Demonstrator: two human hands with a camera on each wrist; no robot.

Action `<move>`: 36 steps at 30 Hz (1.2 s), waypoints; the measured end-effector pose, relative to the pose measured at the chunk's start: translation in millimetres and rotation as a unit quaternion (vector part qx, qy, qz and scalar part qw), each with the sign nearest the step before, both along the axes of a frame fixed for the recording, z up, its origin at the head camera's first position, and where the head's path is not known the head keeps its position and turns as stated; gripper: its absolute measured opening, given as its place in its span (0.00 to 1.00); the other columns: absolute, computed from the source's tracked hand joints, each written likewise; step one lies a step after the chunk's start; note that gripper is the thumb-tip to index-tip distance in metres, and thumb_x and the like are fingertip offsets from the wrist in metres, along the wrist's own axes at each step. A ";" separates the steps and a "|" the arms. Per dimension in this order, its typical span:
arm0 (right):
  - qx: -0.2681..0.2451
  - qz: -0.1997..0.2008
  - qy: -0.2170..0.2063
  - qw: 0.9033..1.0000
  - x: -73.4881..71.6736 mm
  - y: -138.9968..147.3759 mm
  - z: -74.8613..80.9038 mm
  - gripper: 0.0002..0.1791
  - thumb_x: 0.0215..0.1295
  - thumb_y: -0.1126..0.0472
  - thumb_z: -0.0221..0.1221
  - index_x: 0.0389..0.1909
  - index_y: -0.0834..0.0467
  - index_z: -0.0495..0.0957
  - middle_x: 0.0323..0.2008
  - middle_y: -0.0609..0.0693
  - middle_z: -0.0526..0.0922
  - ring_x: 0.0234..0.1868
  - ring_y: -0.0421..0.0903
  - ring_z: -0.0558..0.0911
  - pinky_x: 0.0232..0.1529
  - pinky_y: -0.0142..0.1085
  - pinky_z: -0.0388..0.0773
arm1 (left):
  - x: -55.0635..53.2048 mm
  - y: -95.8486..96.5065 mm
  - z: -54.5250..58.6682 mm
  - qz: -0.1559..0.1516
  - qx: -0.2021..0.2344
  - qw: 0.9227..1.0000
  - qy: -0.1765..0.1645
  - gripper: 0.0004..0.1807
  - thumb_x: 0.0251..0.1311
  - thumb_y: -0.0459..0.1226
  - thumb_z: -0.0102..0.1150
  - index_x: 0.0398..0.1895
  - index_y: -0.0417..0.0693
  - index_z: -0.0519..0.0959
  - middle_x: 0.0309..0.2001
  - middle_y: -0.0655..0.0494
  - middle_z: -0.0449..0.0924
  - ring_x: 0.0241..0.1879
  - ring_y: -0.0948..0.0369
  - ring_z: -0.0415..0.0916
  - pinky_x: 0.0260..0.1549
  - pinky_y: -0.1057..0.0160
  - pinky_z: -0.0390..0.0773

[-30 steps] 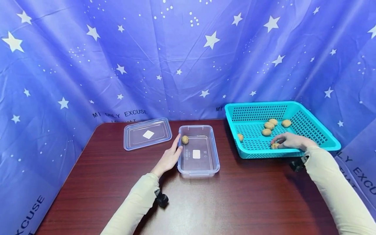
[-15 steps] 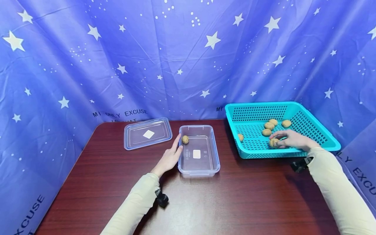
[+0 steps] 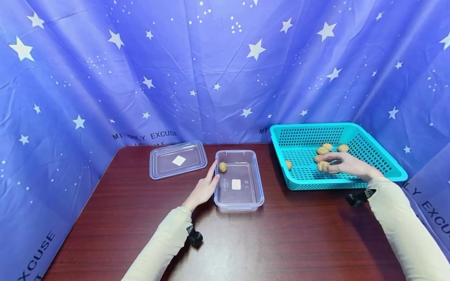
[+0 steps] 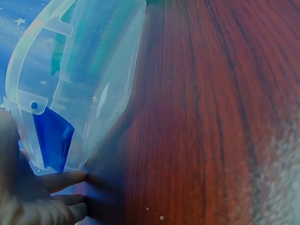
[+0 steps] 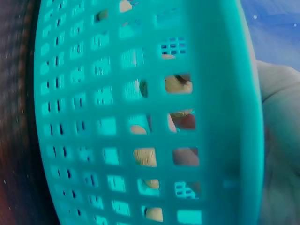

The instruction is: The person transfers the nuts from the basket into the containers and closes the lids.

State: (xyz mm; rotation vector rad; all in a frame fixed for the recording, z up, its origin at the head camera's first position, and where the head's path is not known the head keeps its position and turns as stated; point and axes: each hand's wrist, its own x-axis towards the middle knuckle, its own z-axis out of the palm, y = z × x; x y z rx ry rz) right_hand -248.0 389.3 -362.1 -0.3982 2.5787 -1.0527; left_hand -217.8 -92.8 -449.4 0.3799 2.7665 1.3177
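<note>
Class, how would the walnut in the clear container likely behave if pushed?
The walnut would probably roll: it looks rounded. Its shell suggests a stiff body unlikely to squash. The clear container has a wall close by that might stop it.

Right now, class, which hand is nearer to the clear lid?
Left. The left hand is right of the clear lid, touching the container; the right hand, pinching a walnut, is farther right, over the turquoise basket.
</note>
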 end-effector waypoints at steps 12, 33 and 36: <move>0.005 0.011 0.031 0.999 7.2 -21.4 1.3 0.27 0.68 0.56 0.59 0.63 0.64 0.69 0.59 0.63 0.72 0.58 0.62 0.71 0.49 0.51 0.73 | 1.6 1.0 -3.0 0.003 0.002 1.000 0.017 0.31 0.75 0.47 0.39 0.78 0.60 0.47 0.64 0.35 0.67 0.56 0.40 0.71 0.56 0.44 0.68; -0.036 0.047 0.094 0.994 11.2 -60.7 8.3 0.21 0.68 0.59 0.59 0.60 0.61 0.74 0.56 0.58 0.76 0.52 0.55 0.76 0.47 0.37 0.74 | 1.2 2.2 -5.0 0.016 0.001 1.000 -0.004 0.31 0.75 0.48 0.36 0.78 0.64 0.45 0.66 0.38 0.65 0.58 0.40 0.70 0.57 0.43 0.67; -0.038 0.048 0.095 0.994 11.2 -65.6 9.5 0.21 0.68 0.59 0.60 0.59 0.60 0.74 0.56 0.58 0.77 0.52 0.55 0.77 0.47 0.37 0.75 | 1.5 2.2 -3.7 0.014 0.005 1.000 -0.006 0.30 0.76 0.47 0.36 0.78 0.63 0.45 0.66 0.38 0.65 0.58 0.40 0.69 0.58 0.43 0.66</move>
